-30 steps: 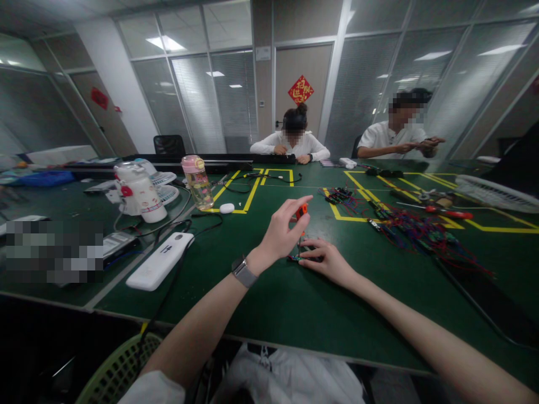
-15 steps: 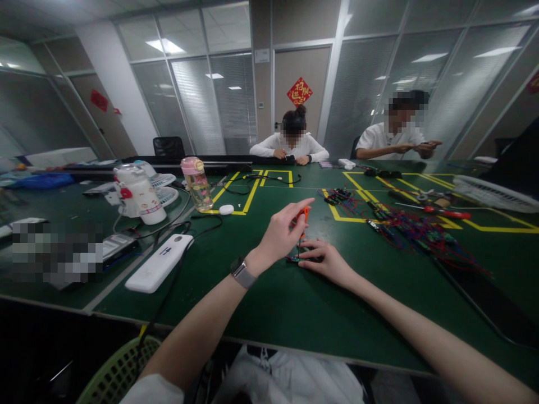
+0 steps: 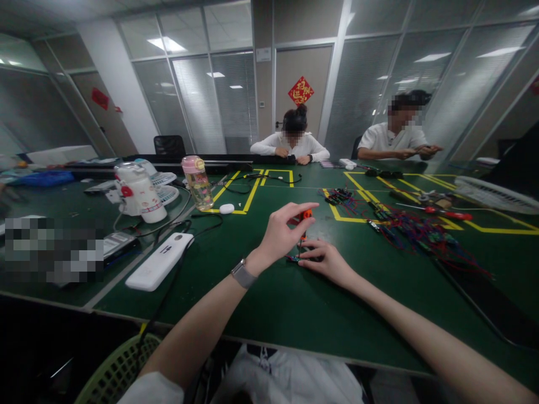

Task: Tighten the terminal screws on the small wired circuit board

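Observation:
My left hand (image 3: 281, 233), with a watch on its wrist, pinches the orange handle of a small screwdriver (image 3: 304, 217) held upright over the green table (image 3: 295, 303). The tip points down at a small dark circuit board (image 3: 295, 258) with wires. My right hand (image 3: 326, 259) lies flat on the table and presses that board down with its fingertips. Most of the board is hidden under the fingers.
A heap of red and blue wired boards (image 3: 415, 233) lies to the right inside yellow tape lines. A white power bank (image 3: 160, 261), a pink-capped bottle (image 3: 196, 182) and a white jug (image 3: 141, 192) stand left. Two people sit across the table. A green basket (image 3: 118, 370) sits below the near edge.
My left-hand fingers have shifted slightly on the screwdriver handle, turning it. My right hand has stayed on the board.

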Tool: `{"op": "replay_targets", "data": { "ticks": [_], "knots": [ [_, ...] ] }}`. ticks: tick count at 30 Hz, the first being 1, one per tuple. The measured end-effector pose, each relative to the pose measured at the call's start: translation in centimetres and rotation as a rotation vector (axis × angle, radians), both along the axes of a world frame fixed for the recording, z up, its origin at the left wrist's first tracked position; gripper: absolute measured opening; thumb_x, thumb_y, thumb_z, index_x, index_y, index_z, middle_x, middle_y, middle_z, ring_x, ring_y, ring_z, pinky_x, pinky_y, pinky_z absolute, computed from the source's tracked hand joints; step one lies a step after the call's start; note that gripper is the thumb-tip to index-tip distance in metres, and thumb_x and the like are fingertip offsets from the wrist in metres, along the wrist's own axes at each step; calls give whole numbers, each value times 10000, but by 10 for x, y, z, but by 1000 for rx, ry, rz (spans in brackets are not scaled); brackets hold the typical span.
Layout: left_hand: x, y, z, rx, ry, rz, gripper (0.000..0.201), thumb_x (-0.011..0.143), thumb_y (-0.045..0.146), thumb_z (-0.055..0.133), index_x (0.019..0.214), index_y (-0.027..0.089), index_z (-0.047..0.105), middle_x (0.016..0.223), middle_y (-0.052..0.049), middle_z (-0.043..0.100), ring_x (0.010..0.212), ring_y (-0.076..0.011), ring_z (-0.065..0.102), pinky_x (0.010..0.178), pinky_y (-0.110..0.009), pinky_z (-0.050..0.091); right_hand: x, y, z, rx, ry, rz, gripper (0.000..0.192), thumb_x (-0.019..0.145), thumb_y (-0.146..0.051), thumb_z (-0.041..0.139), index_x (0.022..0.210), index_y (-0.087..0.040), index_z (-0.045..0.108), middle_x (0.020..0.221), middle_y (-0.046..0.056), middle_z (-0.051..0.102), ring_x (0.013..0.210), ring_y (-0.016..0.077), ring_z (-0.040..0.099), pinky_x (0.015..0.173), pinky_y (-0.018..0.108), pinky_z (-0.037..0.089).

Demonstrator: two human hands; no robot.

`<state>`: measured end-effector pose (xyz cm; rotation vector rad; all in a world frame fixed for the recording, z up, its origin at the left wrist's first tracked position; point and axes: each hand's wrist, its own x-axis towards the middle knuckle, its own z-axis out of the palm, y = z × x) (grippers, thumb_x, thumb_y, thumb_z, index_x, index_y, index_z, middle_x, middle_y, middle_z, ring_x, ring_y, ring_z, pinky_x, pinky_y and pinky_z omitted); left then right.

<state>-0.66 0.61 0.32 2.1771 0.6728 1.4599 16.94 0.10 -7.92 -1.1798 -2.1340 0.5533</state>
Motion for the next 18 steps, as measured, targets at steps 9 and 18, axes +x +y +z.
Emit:
{"op": "replay_targets", "data": {
  "ticks": [9, 18],
  "knots": [
    [2, -3, 1, -88, -14, -75, 326, 936, 214, 491, 1245, 228, 594, 1043, -56, 652, 863, -139, 633, 755, -254, 548, -2, -2, 2, -2, -16, -14, 150, 761, -326, 724, 887, -267, 778, 1171, 99, 693, 1135, 307, 606, 1104, 611, 235],
    [2, 1, -3, -68, -51, -48, 349, 940, 186, 461, 1267, 232, 574, 1109, -72, 631, 957, -154, 622, 800, -264, 544, -1, -1, 1, 0, -13, -4, 143, 764, -320, 722, 882, -260, 778, 1164, 103, 693, 1137, 305, 601, 1100, 612, 230]
  ]
}}
